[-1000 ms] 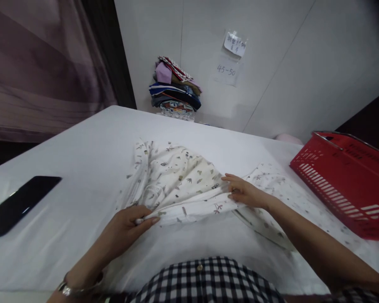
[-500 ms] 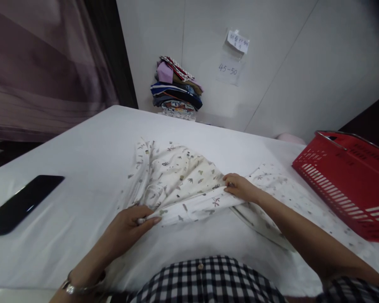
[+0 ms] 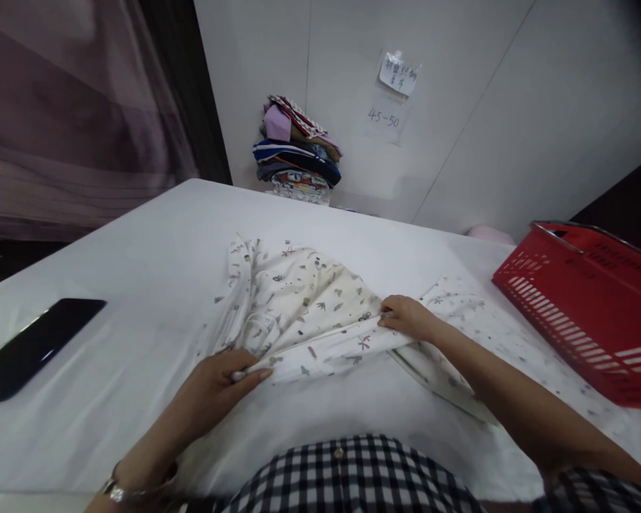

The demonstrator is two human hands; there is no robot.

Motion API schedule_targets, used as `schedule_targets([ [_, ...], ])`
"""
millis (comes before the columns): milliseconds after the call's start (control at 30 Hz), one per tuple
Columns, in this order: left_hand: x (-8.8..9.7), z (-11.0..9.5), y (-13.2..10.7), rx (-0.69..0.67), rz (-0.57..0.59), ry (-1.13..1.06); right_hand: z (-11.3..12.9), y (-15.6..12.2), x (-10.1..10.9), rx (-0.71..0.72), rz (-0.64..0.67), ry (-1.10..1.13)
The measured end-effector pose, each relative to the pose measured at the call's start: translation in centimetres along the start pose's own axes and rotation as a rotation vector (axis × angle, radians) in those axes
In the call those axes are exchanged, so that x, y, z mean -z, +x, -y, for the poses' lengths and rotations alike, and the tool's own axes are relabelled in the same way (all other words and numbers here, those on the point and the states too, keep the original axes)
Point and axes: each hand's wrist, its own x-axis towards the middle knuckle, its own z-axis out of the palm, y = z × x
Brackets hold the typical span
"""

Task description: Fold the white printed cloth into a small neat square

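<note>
Now your left hand point(image 3: 220, 385) and right hand point(image 3: 410, 318) pinch the printed cloth point(image 3: 313, 296) at 2 spots; gently pull it straight.

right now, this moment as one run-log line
left hand: pinches printed white cloth | right hand: grips same cloth | back: folded clothes stack | right side: red shopping basket

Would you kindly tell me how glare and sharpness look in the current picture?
In the head view, a small glint marks the black phone; there too, the upper note has soft writing, the lower sheet a legible "45-50", the patterned cloth a discernible print, and the top right corner is dark.
</note>
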Motion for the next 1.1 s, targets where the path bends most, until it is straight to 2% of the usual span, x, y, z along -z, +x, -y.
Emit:
schedule_targets([
  [267, -0.2, 0.2, 0.0, -0.015, 0.022, 0.036, 0.2, 0.0, 1.2, 0.005, 0.055, -0.047],
  [467, 0.1, 0.2, 0.0, -0.017, 0.031, 0.036, -0.8, -0.6, 1.7, 0.002, -0.018, 0.237],
  [600, 1.1, -1.1, 1.3, -0.042, 0.032, 0.033, -1.8, -1.5, 4.0, -0.034, 0.000, 0.381],
  [667, 2.1, -2.6, 2.4, -0.065, -0.033, 0.029, -2.2, -2.1, 6.1, -0.032, -0.088, 0.351],
  [800, 5.1, -5.5, 5.3, -0.084, -0.203, -0.065, -1.9, -3.6, 10.9, 0.012, -0.539, 0.321],
  [833, 5.9, -5.9, 6.2, -0.073, -0.198, -0.101, -1.7, -4.0, 11.9, 0.011, -0.585, 0.333],
  [867, 6.6, -6.1, 7.0, -0.060, -0.166, -0.129, -1.4, -4.4, 12.6, 0.005, -0.557, 0.343],
  [967, 8.1, -6.1, 9.1, -0.056, 0.015, -0.128, -0.8, -5.4, 13.8, -0.038, -0.267, 0.345],
  [1000, 8.4, -5.9, 9.6, -0.069, 0.080, -0.119, -0.7, -5.7, 13.8, -0.057, -0.211, 0.360],
  [1100, 8.8, -5.8, 9.9, -0.091, 0.193, -0.123, -0.8, -6.3, 13.2, -0.103, -0.195, 0.457],
])
